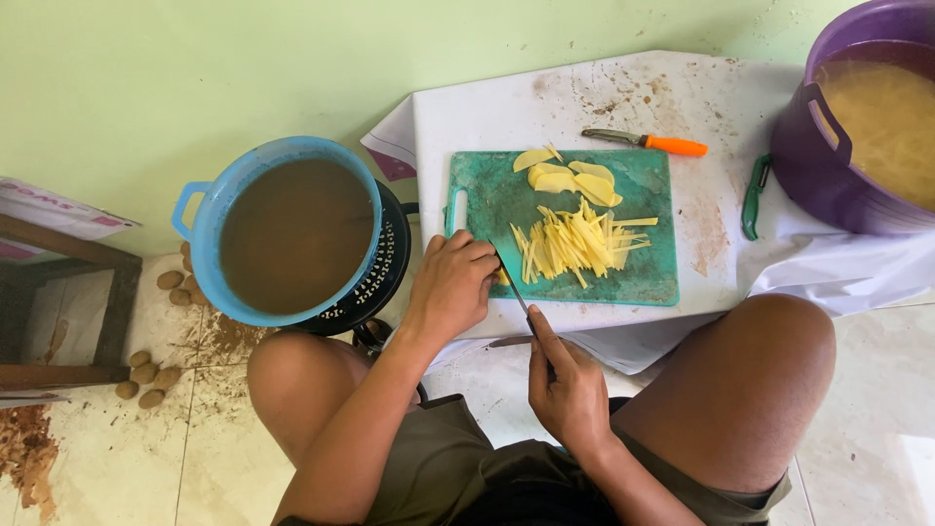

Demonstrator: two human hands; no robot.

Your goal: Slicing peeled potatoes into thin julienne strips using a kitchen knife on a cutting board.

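My right hand (567, 382) grips a knife (516, 290) by its handle, index finger along the spine, blade angled up onto the green cutting board (487, 200). At the board's near left corner my left hand (453, 282) rests curled, its fingertips next to the blade; whether a potato piece lies under them is hidden. A pile of thin potato strips (577, 244) lies mid-board. Several flat potato slices (570, 177) lie at the board's far edge.
An orange-handled peeler (648, 142) and a green-handled tool (751, 198) lie on the white stained low table (506, 107). A purple tub (823, 156) of yellowish water is at right. Left, a blue basin (200, 234) of brown water sits on a black basket; whole potatoes (146, 375) lie on the floor.
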